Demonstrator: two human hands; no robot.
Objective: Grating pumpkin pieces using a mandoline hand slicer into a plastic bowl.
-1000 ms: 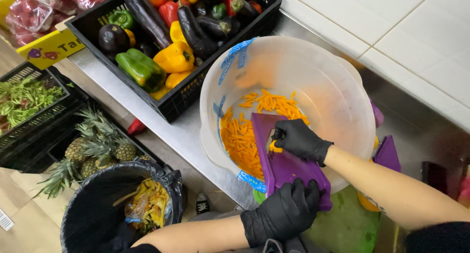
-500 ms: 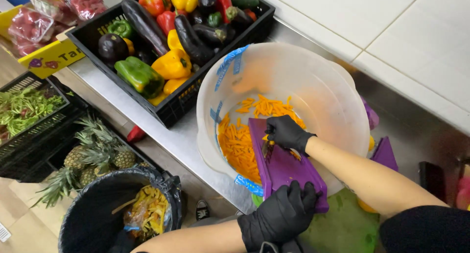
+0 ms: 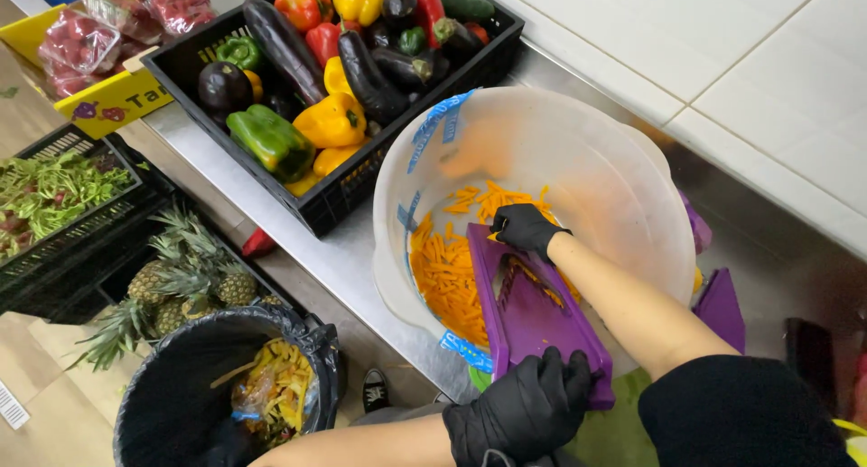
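Whatever the right hand (image 3: 522, 227) presses at the far end of the purple slicer (image 3: 533, 318) is hidden under its black glove, and the slicer's near end is covered by the left hand (image 3: 524, 411). The black crate (image 3: 361, 182) of peppers and aubergines runs off the top edge. The slicer conceals part of the orange strips (image 3: 447, 273) in the bucket (image 3: 623, 173).

Your left hand (image 3: 528, 411), black-gloved, is curled in a firm grip low in view; your right hand (image 3: 524, 228) reaches forward, fingers bunched, forearm bare.
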